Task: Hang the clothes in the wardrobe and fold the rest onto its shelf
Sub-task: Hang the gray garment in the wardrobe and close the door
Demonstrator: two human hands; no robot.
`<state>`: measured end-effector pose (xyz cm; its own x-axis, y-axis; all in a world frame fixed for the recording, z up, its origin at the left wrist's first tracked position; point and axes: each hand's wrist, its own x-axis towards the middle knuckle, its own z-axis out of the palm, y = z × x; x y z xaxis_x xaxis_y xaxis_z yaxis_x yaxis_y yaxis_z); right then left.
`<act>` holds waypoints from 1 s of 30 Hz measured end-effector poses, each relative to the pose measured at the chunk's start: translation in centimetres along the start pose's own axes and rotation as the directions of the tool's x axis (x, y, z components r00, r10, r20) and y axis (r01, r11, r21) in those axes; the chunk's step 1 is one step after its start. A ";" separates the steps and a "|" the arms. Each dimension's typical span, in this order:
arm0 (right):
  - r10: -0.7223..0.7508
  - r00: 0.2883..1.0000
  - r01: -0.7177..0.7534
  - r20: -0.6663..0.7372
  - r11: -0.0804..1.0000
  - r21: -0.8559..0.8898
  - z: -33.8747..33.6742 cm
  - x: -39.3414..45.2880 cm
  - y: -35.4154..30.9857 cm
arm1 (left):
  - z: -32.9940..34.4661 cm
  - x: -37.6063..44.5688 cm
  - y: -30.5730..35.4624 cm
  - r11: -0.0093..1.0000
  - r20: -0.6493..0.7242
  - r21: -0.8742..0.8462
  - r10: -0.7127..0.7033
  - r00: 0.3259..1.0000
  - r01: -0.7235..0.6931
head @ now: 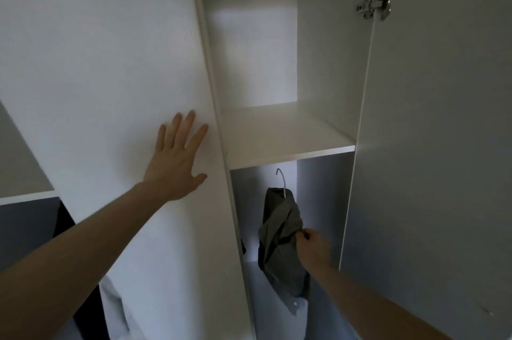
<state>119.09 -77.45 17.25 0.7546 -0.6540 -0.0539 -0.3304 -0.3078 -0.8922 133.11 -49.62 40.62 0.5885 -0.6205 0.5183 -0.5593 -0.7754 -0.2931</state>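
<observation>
1. Hands at work inside a white wardrobe (327,57): the right hand (313,249) pinches a bunched grey garment (279,234) in the lower compartment, fingers curled into the cloth at its right side.

2. The grey garment is draped on a pale hanger (282,181), whose hook rises just under the shelf (285,134). No rail can be made out, so whether the hook is seated on anything cannot be told.

3. The left hand (176,158) lies flat with fingers spread against the closed white door panel (110,62) left of the open compartment, holding nothing.

4. The right-hand door (432,145) stands open, its metal hinge (376,3) visible near the top.

5. Progress, judged from this view: hanging appears underway, with this one garment on its hanger and seemingly being straightened or settled. A dark item (243,247) shows at the left edge of the same compartment, too little of it to name.

6. The shelf above holds no folded clothes, so the folding part of the job looks not yet started.

7. Light fabric (116,309) and something dark (66,226) show at lower left, beside the closed panel; whether these are clothes awaiting attention cannot be told.
</observation>
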 end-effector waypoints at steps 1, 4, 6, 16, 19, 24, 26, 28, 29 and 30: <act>0.004 1.000 -0.004 0.014 1.000 -0.013 0.5 0.8 -0.5 | 0.5 0.1 -0.1 1.000 0.009 0.022 0.000 1.000 -0.001; 0.008 0.999 -0.007 0.045 1.000 -0.005 1.9 3.2 -1.7 | 2.0 0.3 -0.4 0.998 0.008 0.070 0.005 1.000 -0.005; 0.018 0.999 -0.018 0.038 1.000 -0.014 2.8 5.0 -2.7 | 2.9 0.6 -0.6 0.995 -0.002 0.103 0.006 1.000 -0.006; 0.026 0.999 -0.025 0.036 0.999 -0.027 7.7 12.0 -7.4 | 5.4 1.6 -0.8 0.974 -0.025 0.222 -0.029 0.999 0.034; 0.011 0.999 -0.009 0.043 0.999 -0.046 9.0 13.6 -8.4 | 5.8 1.6 -0.9 0.974 -0.044 0.224 -0.026 0.999 0.036; -0.014 0.999 0.017 0.045 0.998 -0.062 11.0 16.1 -9.6 | 6.1 1.8 -1.1 0.968 -0.051 0.250 -0.025 0.998 0.037; -0.028 0.998 0.032 0.051 0.997 -0.072 11.8 17.0 -9.8 | 6.3 1.8 -1.2 0.965 -0.063 0.259 -0.019 0.998 0.034; -0.035 0.997 0.040 0.068 0.996 -0.074 12.5 17.7 -10.0 | 6.4 1.8 -1.2 0.962 -0.081 0.270 -0.012 0.997 0.034; -0.038 0.996 0.044 0.076 0.996 -0.076 12.9 18.1 -10.0 | 6.5 1.9 -1.2 0.962 -0.091 0.271 -0.007 0.996 0.032; -0.037 0.996 0.045 0.086 0.996 -0.083 13.2 18.4 -10.1 | 6.5 1.9 -1.2 0.963 -0.101 0.270 -0.002 0.995 0.029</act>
<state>143.79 -77.27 19.35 0.8124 -0.5801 -0.0589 -0.3422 -0.3927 -0.8536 138.70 -50.59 36.71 0.5276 -0.6040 0.5974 -0.3638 -0.7961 -0.4836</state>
